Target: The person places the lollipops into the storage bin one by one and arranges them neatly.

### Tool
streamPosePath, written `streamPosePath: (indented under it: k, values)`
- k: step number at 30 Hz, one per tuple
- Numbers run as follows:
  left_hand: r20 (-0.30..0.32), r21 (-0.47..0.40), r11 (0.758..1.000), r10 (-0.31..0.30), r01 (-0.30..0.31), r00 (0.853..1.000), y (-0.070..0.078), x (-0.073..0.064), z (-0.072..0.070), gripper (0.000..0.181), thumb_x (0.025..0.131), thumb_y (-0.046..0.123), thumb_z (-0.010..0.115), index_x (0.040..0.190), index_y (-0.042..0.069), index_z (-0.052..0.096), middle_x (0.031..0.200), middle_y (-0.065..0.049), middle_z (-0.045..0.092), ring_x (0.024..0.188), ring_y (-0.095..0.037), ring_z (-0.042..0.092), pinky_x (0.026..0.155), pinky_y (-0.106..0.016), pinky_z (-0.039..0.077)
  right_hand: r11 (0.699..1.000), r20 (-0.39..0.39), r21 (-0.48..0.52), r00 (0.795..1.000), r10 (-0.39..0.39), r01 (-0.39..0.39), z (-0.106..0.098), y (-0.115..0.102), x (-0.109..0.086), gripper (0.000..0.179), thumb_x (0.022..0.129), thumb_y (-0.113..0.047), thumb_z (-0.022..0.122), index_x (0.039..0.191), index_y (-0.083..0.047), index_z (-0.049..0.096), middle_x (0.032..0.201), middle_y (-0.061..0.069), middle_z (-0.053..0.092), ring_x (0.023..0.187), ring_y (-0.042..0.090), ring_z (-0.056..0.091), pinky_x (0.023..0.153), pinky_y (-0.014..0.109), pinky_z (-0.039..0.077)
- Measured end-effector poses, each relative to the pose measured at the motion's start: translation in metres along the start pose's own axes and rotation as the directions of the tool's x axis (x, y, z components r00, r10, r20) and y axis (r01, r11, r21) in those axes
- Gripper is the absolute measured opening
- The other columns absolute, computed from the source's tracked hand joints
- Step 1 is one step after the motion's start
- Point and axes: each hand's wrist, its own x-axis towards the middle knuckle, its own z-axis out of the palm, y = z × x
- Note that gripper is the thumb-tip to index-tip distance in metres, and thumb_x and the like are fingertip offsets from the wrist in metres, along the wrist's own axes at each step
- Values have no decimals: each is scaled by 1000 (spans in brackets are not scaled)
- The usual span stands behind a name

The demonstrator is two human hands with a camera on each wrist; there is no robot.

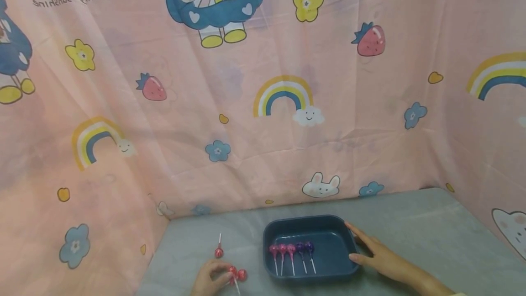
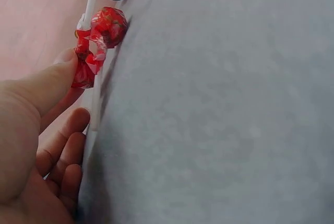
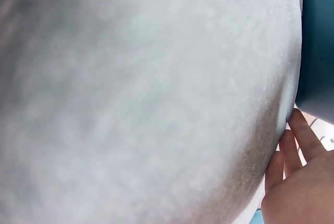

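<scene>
My left hand (image 1: 211, 278) pinches a red-wrapped lollipop (image 1: 233, 270) between thumb and index finger, its white stick pointing toward the front. Against it sits a second red lollipop (image 1: 242, 275); the left wrist view shows its round head (image 2: 110, 24) just beyond the thumb. A third red lollipop (image 1: 219, 252) lies farther back on the table, stick pointing away. My right hand (image 1: 384, 257) rests against the right end of a dark blue tray (image 1: 312, 279), thumb and index finger spread at its rim. Inside the tray, pink lollipops (image 1: 282, 249) and purple lollipops (image 1: 305, 246) lie in a row.
A grey cloth-covered table (image 1: 415, 232) holds everything. Behind and beside it hangs a pink printed curtain (image 1: 263, 168). The tray's row of lollipops takes up its left and middle part, sticks toward the front wall.
</scene>
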Motion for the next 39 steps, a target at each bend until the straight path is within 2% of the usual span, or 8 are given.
streamPosePath:
  k: [6,9,18,23,26,30,33,39]
  values:
    - [56,-94,994,-58,63,997,1,4,-4,34,84,39,67,107,14,68,111,-8,63,101,-15,57,83,-35,51,1000,1,16,1000,24,-24,1,-1,1,78,91,-51,52,150,-39,3,156,25,17,136,53,24,90,78,27]
    - [63,-128,989,-67,75,996,5,5,-4,37,84,39,68,109,12,67,111,-8,63,101,-16,60,83,-35,52,1000,-1,13,1000,17,-17,1,-1,1,78,91,-51,52,150,-40,3,156,24,17,136,53,24,90,78,27]
    - [-52,-86,995,-55,50,997,29,9,-7,37,80,41,71,106,14,69,111,-8,65,108,-26,61,87,-47,52,1000,-4,6,1000,-5,5,1,-2,0,76,93,-50,51,151,-38,3,154,25,21,136,54,23,90,79,25]
    - [-71,-95,995,-7,0,997,37,15,-8,33,82,43,68,105,19,69,112,-6,64,116,-32,57,93,-51,49,1000,-7,4,1000,-6,6,1,-1,0,76,92,-50,51,150,-40,3,154,26,22,136,54,22,89,79,25]
    - [-88,-95,995,-12,4,996,42,19,-7,29,80,45,70,102,26,69,113,-3,63,117,-31,56,94,-49,49,1000,-5,3,1000,-12,12,1,0,-1,75,93,-49,51,150,-40,3,154,26,21,136,54,22,89,79,25]
    - [-122,-47,999,-16,11,992,51,25,-4,24,75,48,72,96,36,69,110,4,64,110,-20,54,84,-36,48,1000,-2,8,1000,-14,14,0,-1,-1,76,93,-49,51,150,-39,2,155,26,19,136,55,22,90,79,25]
    - [-136,-2,999,53,-54,989,60,32,-2,22,75,48,72,94,36,70,106,7,65,103,-16,55,80,-32,45,1000,1,17,1000,-11,11,0,-1,-1,76,93,-49,51,151,-38,3,156,25,15,137,55,21,91,79,26]
    - [-147,95,975,211,-199,966,77,42,1,23,78,43,72,97,30,71,99,8,67,95,-9,59,82,-26,47,1000,0,17,1000,3,-3,1,-2,1,77,92,-50,52,151,-38,4,157,24,14,137,54,22,91,78,28]
